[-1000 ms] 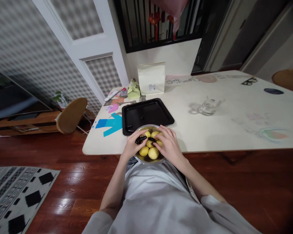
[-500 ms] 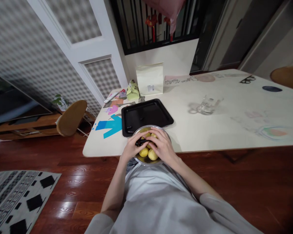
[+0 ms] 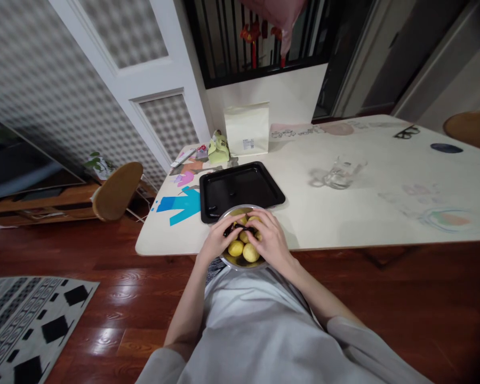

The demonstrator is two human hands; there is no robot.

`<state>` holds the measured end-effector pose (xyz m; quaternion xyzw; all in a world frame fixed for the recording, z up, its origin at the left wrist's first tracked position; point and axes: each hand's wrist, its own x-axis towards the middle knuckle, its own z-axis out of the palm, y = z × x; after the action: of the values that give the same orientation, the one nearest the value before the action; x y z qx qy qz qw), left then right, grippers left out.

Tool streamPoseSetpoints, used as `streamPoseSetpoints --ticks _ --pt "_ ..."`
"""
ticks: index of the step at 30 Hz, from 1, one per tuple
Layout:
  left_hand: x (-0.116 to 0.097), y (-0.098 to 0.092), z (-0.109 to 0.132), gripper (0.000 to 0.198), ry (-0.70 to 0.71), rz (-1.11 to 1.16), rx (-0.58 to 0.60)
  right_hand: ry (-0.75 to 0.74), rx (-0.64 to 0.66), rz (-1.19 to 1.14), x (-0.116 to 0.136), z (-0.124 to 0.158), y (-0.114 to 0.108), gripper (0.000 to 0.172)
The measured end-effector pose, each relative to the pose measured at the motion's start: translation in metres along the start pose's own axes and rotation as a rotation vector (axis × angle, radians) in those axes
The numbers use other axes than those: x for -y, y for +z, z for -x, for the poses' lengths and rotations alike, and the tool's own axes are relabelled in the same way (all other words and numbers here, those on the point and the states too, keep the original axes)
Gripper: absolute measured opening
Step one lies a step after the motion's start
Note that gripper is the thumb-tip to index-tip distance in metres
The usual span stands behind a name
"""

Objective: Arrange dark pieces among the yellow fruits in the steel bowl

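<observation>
A metal bowl [image 3: 244,266] sits at the table's front edge, close against my body. Inside it lie several rounded yellow pieces of produce [image 3: 250,253], lemons or peeled potatoes; I cannot tell which. Above them, a slim black object [image 3: 240,227] spans the space between my hands, its kind too small to make out. My left hand [image 3: 216,239] is curled over the bowl's left side, thumb and fingers closed on the black object's left end. From the right, my right hand [image 3: 271,240] pinches its other end, hiding part of the produce.
A black baking tray [image 3: 240,186] lies just beyond the bowl on the white table [image 3: 324,224]. Behind stand a pale paper bag [image 3: 247,128] and a green pack [image 3: 218,148]. A clear glass pitcher [image 3: 340,173] is to the right, glasses [image 3: 406,132] farther off.
My fingers have lifted and parted slightly, so more of the black object and the yellow produce shows between them. The bowl stays in place.
</observation>
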<state>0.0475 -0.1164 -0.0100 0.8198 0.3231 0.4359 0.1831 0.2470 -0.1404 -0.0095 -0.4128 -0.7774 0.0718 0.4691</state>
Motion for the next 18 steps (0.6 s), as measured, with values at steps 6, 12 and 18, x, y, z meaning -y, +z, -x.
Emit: streamPoseSetpoints --ticks 6,12,18 --pt "-0.002 0.001 0.000 0.031 -0.039 0.014 -0.078 -0.001 0.066 0.035 -0.003 0.003 0.000 0.020" --pt "0.000 0.002 0.000 0.031 -0.039 -0.004 -0.079 -0.028 0.152 0.103 -0.003 0.003 0.003 0.025" --pt "0.000 0.002 0.000 0.030 -0.037 -0.009 -0.093 -0.039 0.150 0.133 -0.003 -0.004 0.011 0.033"
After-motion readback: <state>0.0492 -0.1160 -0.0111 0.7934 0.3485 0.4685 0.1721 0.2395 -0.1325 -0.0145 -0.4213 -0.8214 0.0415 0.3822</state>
